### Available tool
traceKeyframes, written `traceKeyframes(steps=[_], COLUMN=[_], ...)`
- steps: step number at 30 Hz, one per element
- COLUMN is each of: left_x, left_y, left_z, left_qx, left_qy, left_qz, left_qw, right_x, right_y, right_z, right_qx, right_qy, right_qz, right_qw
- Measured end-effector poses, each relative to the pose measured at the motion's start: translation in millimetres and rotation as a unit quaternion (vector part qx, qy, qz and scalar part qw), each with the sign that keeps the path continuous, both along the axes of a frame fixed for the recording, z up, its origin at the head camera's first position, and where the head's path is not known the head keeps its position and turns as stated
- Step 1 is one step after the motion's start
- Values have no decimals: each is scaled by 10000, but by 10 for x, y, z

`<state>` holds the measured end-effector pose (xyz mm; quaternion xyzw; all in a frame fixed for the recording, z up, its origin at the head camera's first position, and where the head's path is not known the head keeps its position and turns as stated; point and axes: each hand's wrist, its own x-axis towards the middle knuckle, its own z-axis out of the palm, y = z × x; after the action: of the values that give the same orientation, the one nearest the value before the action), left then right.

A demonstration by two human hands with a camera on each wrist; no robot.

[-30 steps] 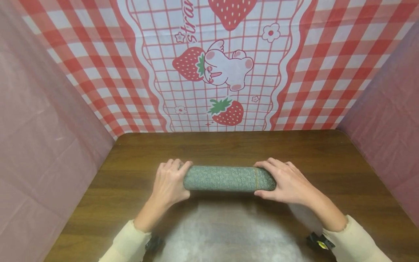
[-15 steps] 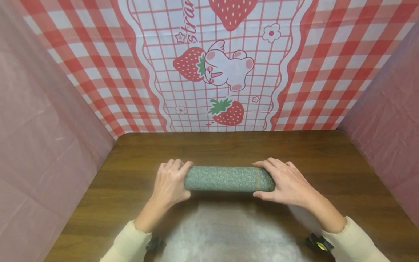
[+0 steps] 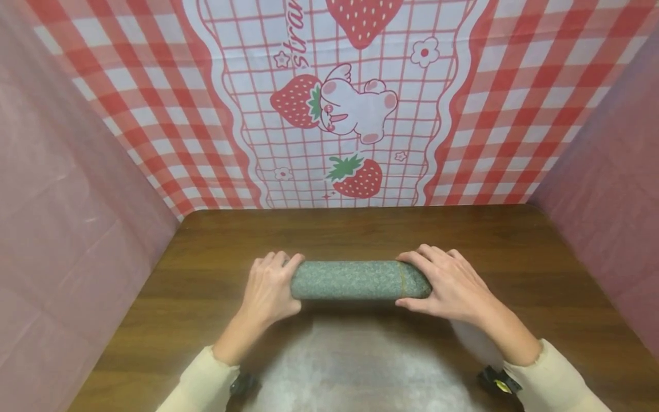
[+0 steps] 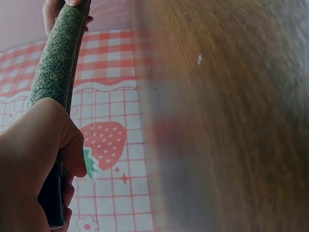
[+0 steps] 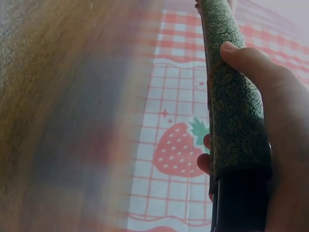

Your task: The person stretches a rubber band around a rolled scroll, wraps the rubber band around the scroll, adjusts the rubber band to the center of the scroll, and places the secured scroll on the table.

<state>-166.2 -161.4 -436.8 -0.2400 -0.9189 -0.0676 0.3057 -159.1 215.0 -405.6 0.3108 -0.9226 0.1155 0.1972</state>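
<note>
A long green roll (image 3: 350,280) with a small floral pattern is held level above the table, in the middle of the head view. Its ends are black in both wrist views, and a thin yellowish band circles it near the right end. My left hand (image 3: 269,289) grips the left end, thumb on the near side. At the other end, my right hand (image 3: 450,283) holds the roll between thumb and fingers. In the right wrist view the thumb of the right hand (image 5: 285,96) lies by the band. The palms hide parts of both ends.
A dark wooden table (image 3: 154,320) lies beneath, with a bright glare at its near side. Behind it hangs a red-and-white strawberry cloth (image 3: 247,114). Pink curtains (image 3: 67,200) stand at left and right.
Both hands keep their grip on the roll and stay in nearly the same place. The right hand is slightly farther left and higher.
</note>
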Motion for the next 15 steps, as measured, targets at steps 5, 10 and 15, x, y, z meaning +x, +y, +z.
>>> traceKeyframes(steps=[5,10,15], left_x=[-25,-2,15], left_y=[34,20,-8], left_z=[2,5,1], left_qx=[9,-2,-18], left_qy=[-145,-164,-223], left_qz=[0,88,96], left_qw=[9999,9998,9997], right_x=[-5,-20,-30], right_y=[15,40,41], right_z=[5,10,8], right_qx=[87,-7,-121], right_qy=[-97,-385,-431], right_qz=[15,105,265], right_qw=[9999,9992,9986])
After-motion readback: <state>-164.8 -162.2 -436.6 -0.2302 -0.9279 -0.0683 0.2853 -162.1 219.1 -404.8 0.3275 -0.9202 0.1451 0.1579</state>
